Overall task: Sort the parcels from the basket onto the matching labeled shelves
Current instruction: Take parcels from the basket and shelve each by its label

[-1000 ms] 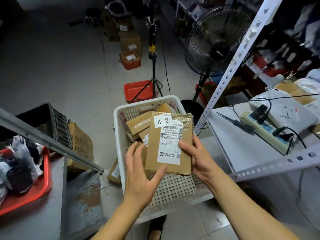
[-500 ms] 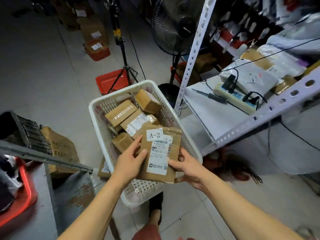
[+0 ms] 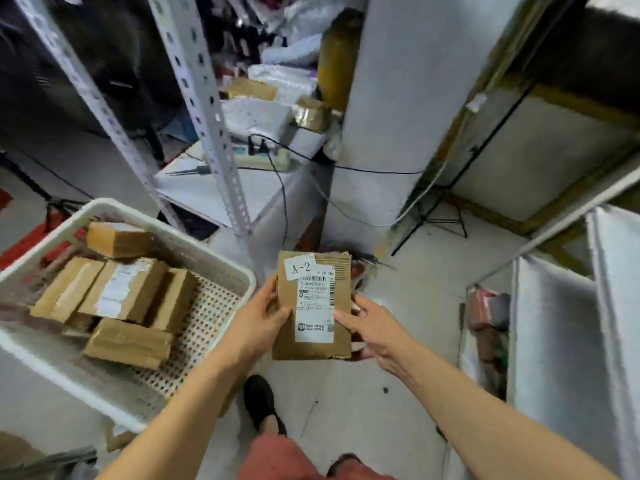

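The head view looks down on a flat brown cardboard parcel (image 3: 313,306) held upright in both hands, right of the basket and over the pale floor (image 3: 398,410). A small white sticker reading "A-2" (image 3: 300,267) sits at its top left corner, and a long white shipping label with a barcode (image 3: 316,308) runs down its face.

The left hand (image 3: 258,325) grips the parcel's left edge, thumb curled onto the front face and fingers wrapped behind. The right hand (image 3: 372,329) holds the right edge, its thumb lying across the lower front beside the shipping label and its fingers curled behind the card.

To the left, a white perforated plastic basket (image 3: 214,265) holds the remaining brown cardboard parcels (image 3: 121,296), lying at mixed angles, some with white labels; the whole area is blurred.

Beyond the basket, two white perforated metal shelf uprights (image 3: 207,116) rise toward the top of the frame. Behind them a low white shelf surface (image 3: 214,192) carries a pale power strip with black plugs and cables (image 3: 263,155) and a dark-handled screwdriver (image 3: 188,171). Farther back are white and brown packages (image 3: 277,95), too blurred to read. A broad white pillar (image 3: 398,98) stands at centre right. At the far right, white shelf panels (image 3: 554,323) stand upright. Near the bottom, a black shoe (image 3: 261,403) and red shorts (image 3: 280,459) show.
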